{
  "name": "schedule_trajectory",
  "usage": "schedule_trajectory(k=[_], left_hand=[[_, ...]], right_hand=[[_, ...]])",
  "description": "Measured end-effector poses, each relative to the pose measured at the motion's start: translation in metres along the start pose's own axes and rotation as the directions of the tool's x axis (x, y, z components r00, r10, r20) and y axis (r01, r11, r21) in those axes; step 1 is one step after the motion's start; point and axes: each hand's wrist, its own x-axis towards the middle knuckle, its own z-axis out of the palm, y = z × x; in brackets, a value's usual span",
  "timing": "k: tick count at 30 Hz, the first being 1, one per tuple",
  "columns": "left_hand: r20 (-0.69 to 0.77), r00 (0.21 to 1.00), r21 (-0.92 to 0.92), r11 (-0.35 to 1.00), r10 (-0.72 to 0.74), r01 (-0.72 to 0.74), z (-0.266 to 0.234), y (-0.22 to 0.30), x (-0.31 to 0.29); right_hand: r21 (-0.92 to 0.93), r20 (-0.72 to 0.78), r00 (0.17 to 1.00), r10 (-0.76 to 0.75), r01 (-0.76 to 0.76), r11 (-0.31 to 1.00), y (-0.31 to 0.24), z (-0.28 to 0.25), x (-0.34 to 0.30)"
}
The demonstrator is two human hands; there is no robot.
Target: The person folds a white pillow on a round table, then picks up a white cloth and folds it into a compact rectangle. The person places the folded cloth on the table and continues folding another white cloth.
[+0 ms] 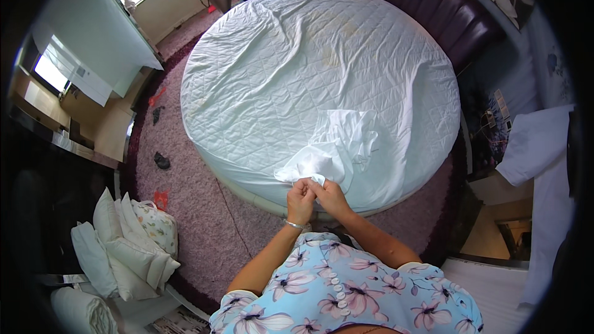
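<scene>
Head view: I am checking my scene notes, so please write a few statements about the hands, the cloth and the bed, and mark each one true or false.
1. Both hands grip the bunched white cloth at the near edge of the round bed. True: the left hand and right hand meet on its lower end.
2. The bed is square. False: it is round, with a quilted white cover.
3. A bracelet sits on the left wrist. True.
4. Pillows are stacked on the bed. False: they are piled on the floor to the person's left.
5. The floor around the bed is bare wood. False: a purple carpet surrounds it.
</scene>
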Motion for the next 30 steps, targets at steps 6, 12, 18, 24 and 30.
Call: schedule_trajectory(k=[6, 12, 18, 24, 30], left_hand=[[-0.044, 0.999, -0.03, 1.0, -0.012, 0.011, 0.006, 0.003, -0.002], [-0.026, 0.998, -0.091, 0.994, -0.061, 0.058, 0.006, 0.008, 0.003], [-0.006, 0.997, -0.099, 0.992, -0.076, 0.075, 0.004, 0.006, 0.005], [-0.078, 0.995, -0.113, 0.992, -0.066, 0.057, -0.005, 0.001, 0.01], [-0.076, 0.997, -0.138, 0.99, -0.025, 0.014, 0.013, 0.019, 0.006]], right_hand=[[0.054, 0.083, 0.992, 0.095, -0.1, 0.993, 0.003, -0.007, 0.004], [0.067, -0.025, 1.0, 0.016, -0.015, 0.998, -0.002, -0.017, -0.003], [-0.521, -0.1, 0.873, -0.478, 0.363, 0.772, -0.007, -0.049, 0.009], [-0.298, -0.384, 0.765, -0.518, 0.428, 0.853, -0.052, -0.079, 0.031], [-0.029, -0.153, 0.977, -0.151, 0.148, 0.989, -0.031, -0.056, 0.027]])
